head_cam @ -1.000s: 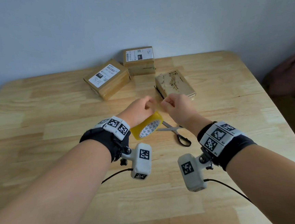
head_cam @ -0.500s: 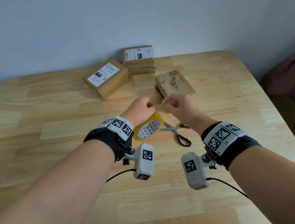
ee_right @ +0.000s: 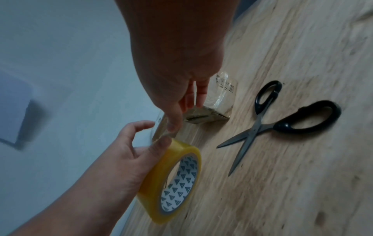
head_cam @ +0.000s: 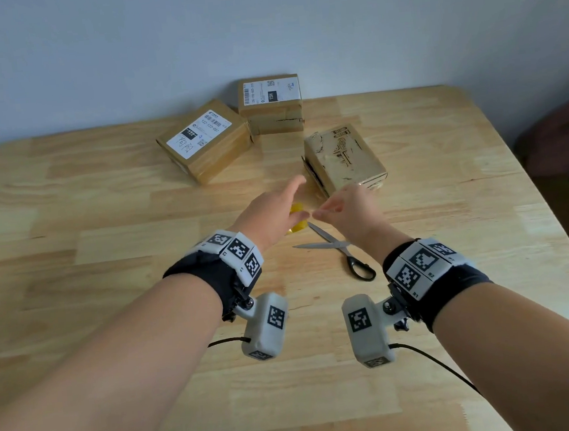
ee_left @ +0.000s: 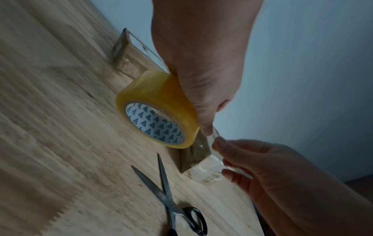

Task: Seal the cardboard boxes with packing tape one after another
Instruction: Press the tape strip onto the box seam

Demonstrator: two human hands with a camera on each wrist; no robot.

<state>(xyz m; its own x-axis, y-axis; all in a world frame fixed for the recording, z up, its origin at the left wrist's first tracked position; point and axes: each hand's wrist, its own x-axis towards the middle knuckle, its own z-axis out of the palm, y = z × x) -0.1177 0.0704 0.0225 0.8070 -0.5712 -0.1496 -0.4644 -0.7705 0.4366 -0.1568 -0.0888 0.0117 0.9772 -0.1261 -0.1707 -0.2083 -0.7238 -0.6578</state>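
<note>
Packing tape roll point(ee_left: 157, 110), yellow with a white core printed in small triangles, sits in the left hand point(head_cam: 272, 213) above the wooden desk point(head_cam: 105, 231). The left grip closes its thumb over the roll's outer band while the forefinger points out straight toward the boxes. The right hand point(head_cam: 347, 206) is just beside it, its grip pinching the clear free end of tape point(ee_left: 212, 140) between thumb and forefinger, the other fingers loosely spread. Only a short strip is drawn off the roll. Directly beyond the hands lies the nearest cardboard box point(head_cam: 343, 157), a pale one with a shiny wrinkled surface. Two more boxes stand farther back: a labelled brown box point(head_cam: 206, 141) at an angle, and a second labelled box point(head_cam: 270, 105) against the wall, the two touching or nearly so at their corners. Black-handled scissors point(head_cam: 341, 253) lie open on the desk under the right wrist, well apart from the boxes.
</note>
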